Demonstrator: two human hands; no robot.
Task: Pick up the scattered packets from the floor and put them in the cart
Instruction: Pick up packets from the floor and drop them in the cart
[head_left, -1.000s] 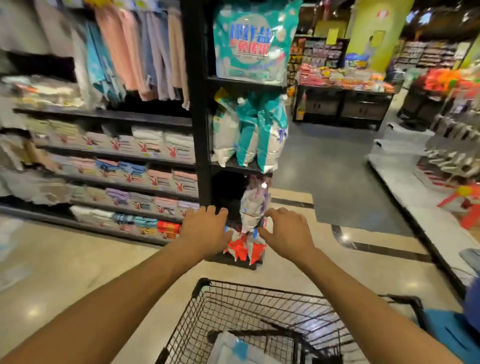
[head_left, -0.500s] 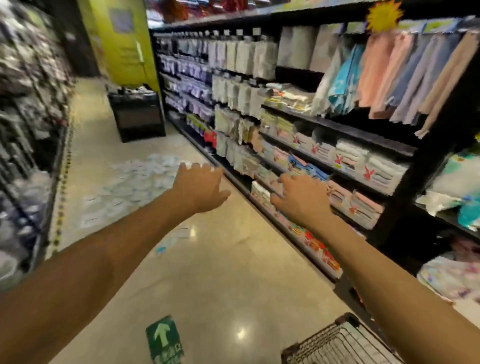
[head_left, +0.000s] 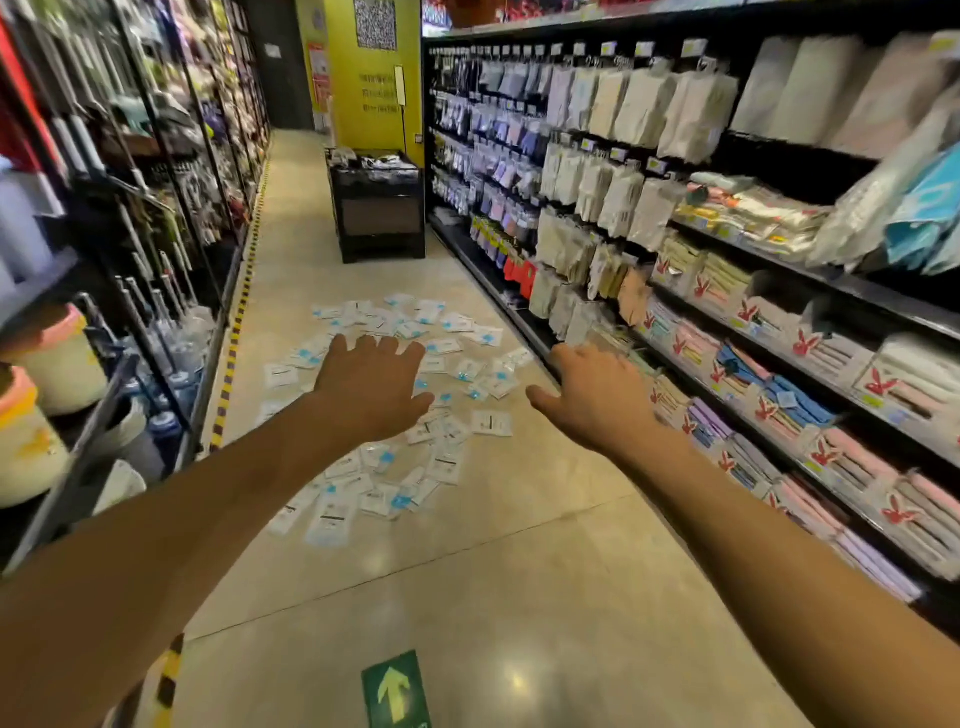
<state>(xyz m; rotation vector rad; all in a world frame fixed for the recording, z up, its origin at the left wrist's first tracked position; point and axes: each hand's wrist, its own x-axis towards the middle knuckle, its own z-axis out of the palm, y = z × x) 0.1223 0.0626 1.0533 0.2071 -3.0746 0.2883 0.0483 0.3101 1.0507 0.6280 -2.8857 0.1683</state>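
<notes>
Several small white packets (head_left: 441, 462) with blue marks lie scattered over the beige aisle floor ahead of me, from about mid-frame back toward a dark display bin. My left hand (head_left: 371, 387) is stretched out in the air over the pile, fingers spread, holding nothing. My right hand (head_left: 597, 397) reaches forward beside the right-hand shelves, fingers relaxed and empty. Both arms run in from the bottom corners. The cart is out of view.
Stocked shelves (head_left: 737, 322) line the right side, racks with mops and pails (head_left: 57, 364) the left. A dark display bin (head_left: 379, 208) stands in the aisle behind the packets. A green arrow sticker (head_left: 396, 691) marks the floor near me. A yellow-black stripe (head_left: 234, 332) edges the left.
My view has swung left from the shelf end and cart into the aisle. The cart has dropped out of frame, the packets now lie ahead, and both hands stay outstretched and empty.
</notes>
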